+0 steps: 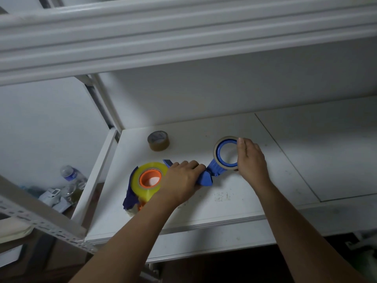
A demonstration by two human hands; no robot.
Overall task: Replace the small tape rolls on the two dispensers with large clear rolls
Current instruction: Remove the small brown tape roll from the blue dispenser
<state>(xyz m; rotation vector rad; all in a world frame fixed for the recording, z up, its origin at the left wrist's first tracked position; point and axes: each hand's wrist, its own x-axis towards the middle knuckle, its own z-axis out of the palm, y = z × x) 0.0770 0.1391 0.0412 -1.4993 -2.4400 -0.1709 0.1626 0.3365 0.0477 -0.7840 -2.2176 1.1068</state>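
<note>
On the white desk two tape dispensers lie side by side. The blue dispenser on the right carries a thin, nearly spent tape roll around its blue hub, lying flat with the hub opening facing up. The right hand curls over the right side of that roll, thumb on the far rim and the other fingers wrapped down the near right edge, gripping it. The left hand lies palm down over the handle end of the blue dispenser, its fingers bent over the blue plastic and pressing it to the desk; how far they wrap underneath cannot be told. Just left of that hand, touching it, sits the dark blue dispenser with an orange hub, already loaded with a large clear yellowish roll. Farther back, apart from both, a small brown tape roll lies flat. Beyond the desk's left edge, lower down, a plastic water bottle lies among clutter.
</note>
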